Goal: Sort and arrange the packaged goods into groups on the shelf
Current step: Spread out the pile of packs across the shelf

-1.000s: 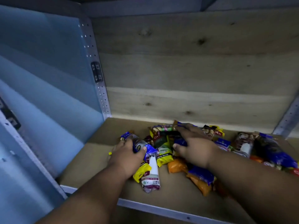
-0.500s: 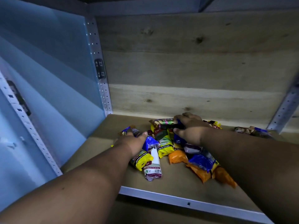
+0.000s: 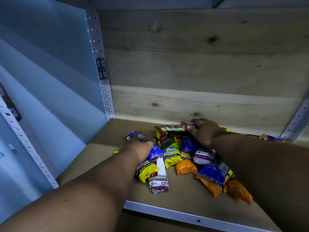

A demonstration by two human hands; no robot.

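1. Gripping is hard to confirm on the left hand [image 3: 139,146]: it lies at centre-left of the frame on the near-left edge of the heap, fingers hidden under the blue packet [image 3: 155,152], so I cannot tell whether it holds anything.
2. Left of that hand, 1 small blue-and-brown packet [image 3: 134,136] lies apart from the rest, likely the start of a group.
3. Packaged goods sit in a mixed heap at centre frame on the shelf board [image 3: 103,153]: 2 yellow lemongrass packs [image 3: 147,170], a white-and-maroon roll [image 3: 158,180], orange packs [image 3: 185,167] and a blue-and-yellow pack [image 3: 215,174], overlapping each other.
4. Right hand [image 3: 204,131], at the back of the heap, curls its thumb and fingers round the end of a long striped bar [image 3: 172,128], probably to lift it clear for sorting.
5. Overlap is the obstacle: packets lean on one another, so pulling 1 may drag its neighbours.
6. At far right, more packets [image 3: 267,137] lie near the perforated metal upright [image 3: 296,123]; the wooden back panel [image 3: 200,72] closes the rear.
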